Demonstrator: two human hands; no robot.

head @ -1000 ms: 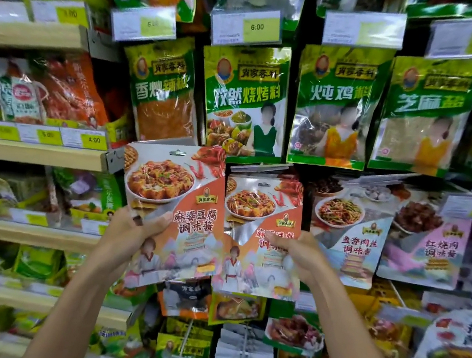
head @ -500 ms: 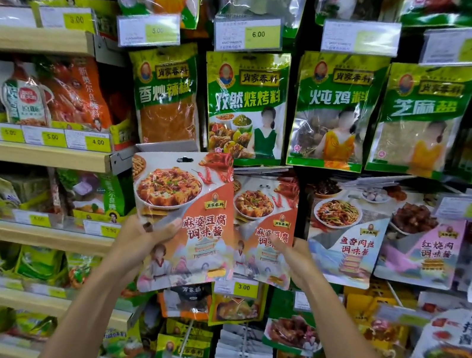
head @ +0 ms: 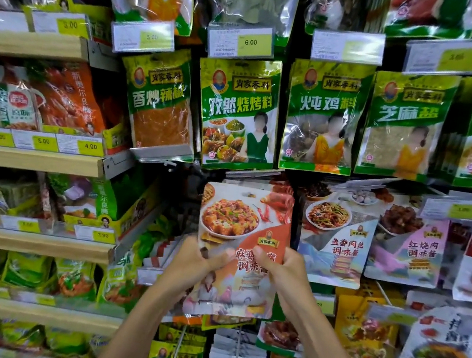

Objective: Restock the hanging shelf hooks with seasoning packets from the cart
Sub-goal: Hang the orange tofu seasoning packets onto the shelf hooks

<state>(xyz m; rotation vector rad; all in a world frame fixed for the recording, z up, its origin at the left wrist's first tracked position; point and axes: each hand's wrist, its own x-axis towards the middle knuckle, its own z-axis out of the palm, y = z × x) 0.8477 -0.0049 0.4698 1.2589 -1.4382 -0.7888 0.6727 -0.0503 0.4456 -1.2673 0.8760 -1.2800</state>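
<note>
Currently we hold the orange seasoning packet (head: 243,233) upright, mid-scene, just below the green packet (head: 237,110): left hand (head: 198,266) grips its left edge, right hand (head: 283,277) its right edge, thumbs on the front.

Price tags: 6.00 tag (head: 250,42), 5.00 tag (head: 152,37), 3.00 shelf tag (head: 70,24), 4.00 shelf tag (head: 90,146).

Green packets, brand 肖家香料:
- chili packet (head: 158,97): 香炒辣椒
- cumin barbecue packet (head: 240,105): 孜然烧烤料
- stewed chicken packet (head: 326,104): 炖鸡料
- sesame salt packet (head: 408,114): 芝麻盐

Sauce packets:
- shredded pork sauce packet (head: 345,247): 鱼香肉丝调味酱
- braised pork sauce packet (head: 420,250): 红烧肉调味酱
- mapo tofu sauce packet (head: 237,219): 麻婆…调味酱, middle characters covered
</note>
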